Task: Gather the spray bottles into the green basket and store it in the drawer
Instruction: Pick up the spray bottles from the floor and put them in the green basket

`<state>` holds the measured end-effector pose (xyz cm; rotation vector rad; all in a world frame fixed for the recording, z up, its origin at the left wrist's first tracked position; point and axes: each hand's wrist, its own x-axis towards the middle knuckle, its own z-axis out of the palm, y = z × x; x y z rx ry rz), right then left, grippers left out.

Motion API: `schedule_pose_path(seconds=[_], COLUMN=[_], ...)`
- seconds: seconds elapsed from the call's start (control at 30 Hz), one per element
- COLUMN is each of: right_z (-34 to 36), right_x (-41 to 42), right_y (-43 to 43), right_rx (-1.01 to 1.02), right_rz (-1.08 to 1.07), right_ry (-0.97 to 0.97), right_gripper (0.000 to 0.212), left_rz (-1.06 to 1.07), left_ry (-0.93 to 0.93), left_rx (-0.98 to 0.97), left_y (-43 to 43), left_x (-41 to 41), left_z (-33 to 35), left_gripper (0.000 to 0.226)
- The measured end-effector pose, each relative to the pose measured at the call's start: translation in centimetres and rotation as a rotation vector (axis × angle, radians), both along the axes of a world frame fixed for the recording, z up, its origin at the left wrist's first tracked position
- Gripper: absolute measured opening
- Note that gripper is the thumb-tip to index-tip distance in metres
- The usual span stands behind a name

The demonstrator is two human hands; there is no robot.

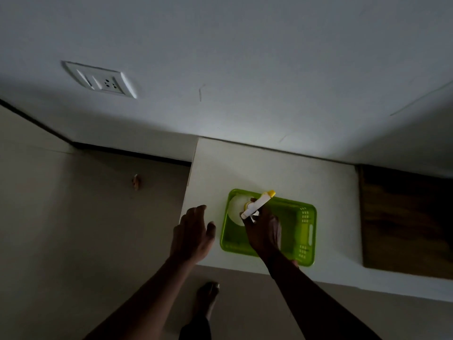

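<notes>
A bright green basket (305, 231) with slotted sides sits near the front of a white cabinet top (282, 168). A white spray bottle (236, 208) with a white trigger head and yellow nozzle stands in the basket's left end. My right hand (266, 230) reaches into the basket and grips the bottle just below the trigger head. My left hand (192, 231) hovers at the cabinet top's left edge, beside the basket, fingers apart and holding nothing. No other spray bottle and no drawer show.
A white wall with a switch and socket plate (100, 81) rises behind the cabinet. A dark wooden surface (407, 217) adjoins on the right. Beige floor (73, 229) lies to the left, with a small brown object (136, 181) on it. My bare foot (207, 294) stands below the front edge.
</notes>
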<state>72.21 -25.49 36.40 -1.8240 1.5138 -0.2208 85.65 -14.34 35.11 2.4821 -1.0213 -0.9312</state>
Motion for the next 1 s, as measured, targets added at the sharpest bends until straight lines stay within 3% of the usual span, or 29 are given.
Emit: schedule_pose_path(seconds=[0.13, 0.3, 0.57, 0.8, 1.0], right_z=[-0.3, -1.1, -0.2, 0.5, 0.2], right_x=[-1.0, -3.6, -10.2, -20.2, -34.0], right_y=[-0.2, 0.0, 0.5, 2.5, 6.5], right_rx=[0.002, 0.069, 0.117, 0.098, 0.217], right_rz=[0.040, -0.002, -0.174, -0.271, -0.380], right_ry=[0.030, 0.080, 0.042, 0.001, 0.011], right_gripper=[0.039, 0.059, 0.052, 0.049, 0.051], left_rz=[0.037, 0.037, 0.018, 0.009, -0.179], left_ry=[0.030, 0.035, -0.012, -0.064, -0.062], left_rx=[-0.035, -0.060, -0.112, -0.169, -0.170], left_y=[-0.8, -1.4, -0.3, 0.7, 1.2], left_x=[-0.3, -1.0, -4.5, -13.5, -25.8], left_z=[0.4, 1.1, 2.5, 4.3, 4.9], left_gripper=[0.053, 0.054, 0.051, 0.047, 0.047])
